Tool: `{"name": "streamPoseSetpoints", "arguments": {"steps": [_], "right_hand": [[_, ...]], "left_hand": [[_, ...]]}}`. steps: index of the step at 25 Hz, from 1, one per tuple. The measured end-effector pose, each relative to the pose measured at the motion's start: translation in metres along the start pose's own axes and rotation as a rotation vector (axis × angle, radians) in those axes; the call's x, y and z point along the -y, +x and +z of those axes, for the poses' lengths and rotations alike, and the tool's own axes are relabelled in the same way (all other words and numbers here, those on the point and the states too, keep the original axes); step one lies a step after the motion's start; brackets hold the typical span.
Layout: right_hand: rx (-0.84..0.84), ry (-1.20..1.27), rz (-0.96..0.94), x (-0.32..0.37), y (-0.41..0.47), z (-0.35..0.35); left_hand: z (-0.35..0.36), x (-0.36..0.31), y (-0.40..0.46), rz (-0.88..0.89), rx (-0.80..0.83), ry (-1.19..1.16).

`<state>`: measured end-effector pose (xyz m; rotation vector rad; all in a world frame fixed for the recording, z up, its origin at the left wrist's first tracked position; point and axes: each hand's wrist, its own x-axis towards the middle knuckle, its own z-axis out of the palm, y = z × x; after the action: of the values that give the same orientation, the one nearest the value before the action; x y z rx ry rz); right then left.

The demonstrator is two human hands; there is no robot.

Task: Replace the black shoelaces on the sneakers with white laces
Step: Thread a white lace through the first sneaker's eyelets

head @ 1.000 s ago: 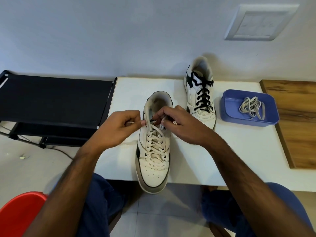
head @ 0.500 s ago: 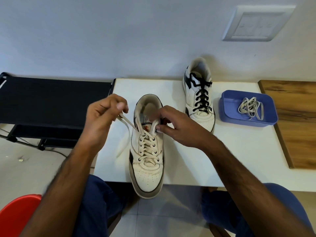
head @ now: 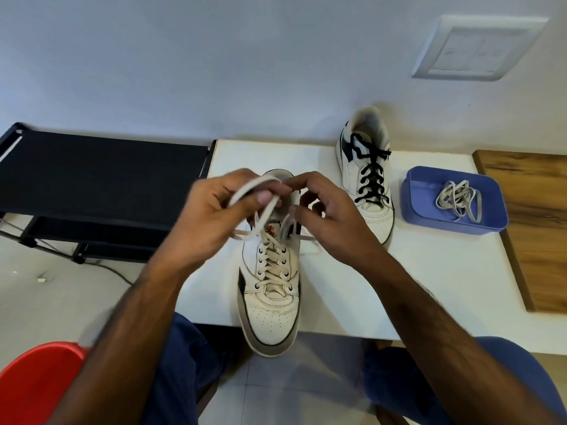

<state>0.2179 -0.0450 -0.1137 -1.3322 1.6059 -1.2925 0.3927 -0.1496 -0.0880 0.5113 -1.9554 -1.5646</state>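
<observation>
A loop of the white lace (head: pixel 254 187) is being pinched between thumb and curled fingers of the left hand (head: pixel 214 216), just above the collar of the near sneaker (head: pixel 270 289). The right hand (head: pixel 325 216) is being held beside it with fingers curled; its fingertips are blurred, so it cannot be told if the other lace end is being gripped. The sneaker's toe is being left over the edge of the white table (head: pixel 429 271). Behind, the second sneaker (head: pixel 366 176) is being kept with its black lace (head: pixel 371 176). More laces (head: pixel 458 202) are being held in the blue tray (head: pixel 423 207).
</observation>
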Motion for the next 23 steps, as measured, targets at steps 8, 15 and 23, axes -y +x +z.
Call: {"name": "streamPoseSetpoints", "arguments": {"steps": [8,15,23], "right_hand": [[0.257,0.419,0.115,0.007,-0.010,0.006],[0.179,0.474,0.267,0.002,-0.005,-0.007],[0.016,0.764,0.269,0.001,-0.004,-0.013]], "left_hand": [[0.014,0.008,-0.002,0.013,-0.068,0.178],[0.006,0.021,-0.003,0.049,-0.090,0.372],[-0.010,0.025,-0.005,0.028,-0.055,0.175]]}}
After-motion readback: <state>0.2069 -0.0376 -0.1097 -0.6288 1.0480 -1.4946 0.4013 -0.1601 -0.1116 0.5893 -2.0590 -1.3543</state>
